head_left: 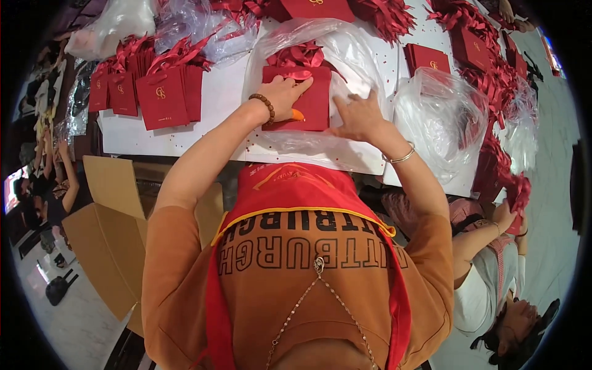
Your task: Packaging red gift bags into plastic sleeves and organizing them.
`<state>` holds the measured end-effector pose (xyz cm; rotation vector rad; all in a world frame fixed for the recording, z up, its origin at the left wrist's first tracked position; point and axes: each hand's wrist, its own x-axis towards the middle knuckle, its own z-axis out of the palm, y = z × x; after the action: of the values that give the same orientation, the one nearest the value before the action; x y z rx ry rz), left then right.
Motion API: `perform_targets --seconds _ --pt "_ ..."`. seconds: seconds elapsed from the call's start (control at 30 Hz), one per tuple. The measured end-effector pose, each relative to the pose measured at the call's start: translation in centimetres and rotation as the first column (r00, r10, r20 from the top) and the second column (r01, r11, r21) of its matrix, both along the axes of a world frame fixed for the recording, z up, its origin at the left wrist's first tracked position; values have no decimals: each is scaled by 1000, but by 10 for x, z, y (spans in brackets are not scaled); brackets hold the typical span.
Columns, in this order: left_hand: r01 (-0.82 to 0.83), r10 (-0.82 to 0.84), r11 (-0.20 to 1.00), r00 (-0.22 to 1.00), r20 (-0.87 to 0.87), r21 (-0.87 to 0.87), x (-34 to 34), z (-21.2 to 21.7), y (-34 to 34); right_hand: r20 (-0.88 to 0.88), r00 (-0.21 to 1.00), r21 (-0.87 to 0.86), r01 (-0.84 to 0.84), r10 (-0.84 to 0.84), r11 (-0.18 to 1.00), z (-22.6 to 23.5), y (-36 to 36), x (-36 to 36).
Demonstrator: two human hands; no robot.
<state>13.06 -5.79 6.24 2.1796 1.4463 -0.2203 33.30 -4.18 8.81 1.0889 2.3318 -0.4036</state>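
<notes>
Head view: squarish red bag [313,105] points ribbons [297,54] away.

Red bags [316,103], carton [102,253] and coworker [484,290] suggest a workshop.

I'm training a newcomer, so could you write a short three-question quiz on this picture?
1. Which of the person's hands lies across the face of the red bag on the table?
2. The apron is: a) blue b) red c) green
3. True or false: an open cardboard box stands at the person's left.

Key: 1. The left hand. 2. b. 3. True.
</notes>
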Motion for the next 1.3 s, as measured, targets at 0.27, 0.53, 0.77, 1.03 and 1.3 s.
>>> perform_targets --seconds 0.27,0.53,0.77,1.03,1.3 --pt "63 -63 998 998 -1 12 -4 -4 4 230 791 -205 -530 567 823 -32 -42 20" --pt "142 -142 989 990 11 34 -7 -4 7 -140 988 -133 -81 62 988 -9 29 5" --pt "193 -192 981 981 -29 9 -4 0 9 -187 577 -830 340 -795 442 -68 59 -2" --pt "253 -250 967 962 -115 17 2 -1 14 -802 298 -260 605 -517 753 -59 85 -43" --pt "192 -191 981 981 -38 37 -8 3 8 -617 779 19 161 -115 987 -17 -34 -37"
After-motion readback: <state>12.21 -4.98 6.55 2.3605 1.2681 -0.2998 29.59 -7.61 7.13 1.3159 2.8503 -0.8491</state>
